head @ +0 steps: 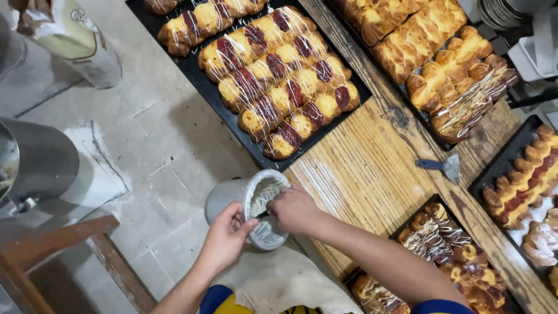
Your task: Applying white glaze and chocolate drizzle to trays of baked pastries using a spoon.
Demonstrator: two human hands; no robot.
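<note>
1. My left hand (225, 237) is curled around the rim of a small grey tub (247, 204), gripping it at its 7 o'clock edge. The tub lies tipped on its side, mouth toward me, just off the near-left corner of the wooden table (360, 168), over the tiled floor (145, 157).
2. My right hand (295, 210) is closed, its fingers dipped into the tub's mouth from the 3 o'clock side; what they pinch is hidden, so I cannot tell.
3. The tub's inside is smeared with white icing in streaks; its outside is plain grey and its rim pale.
4. At 12 o'clock from the tub sits a black tray (200, 78) of braided pastries with red filling and white drizzle; I count about six long rows, some cut off at the top.
5. At 1 o'clock a second tray holds golden twisted pastries (433, 55), a few drizzled at the near end.
6. At 3 o'clock a small metal scraper (444, 167) with a blue handle lies on bare wood.
7. Two more trays are at 3 to 4 o'clock: one by my right forearm with drizzled buns (442, 241), one at the far-right edge (526, 180).
8. At 9 o'clock stands a steel container (40, 160); at 7 o'clock, a wooden chair frame (64, 250).
9. Nothing lies between my hands and the tub.
</note>
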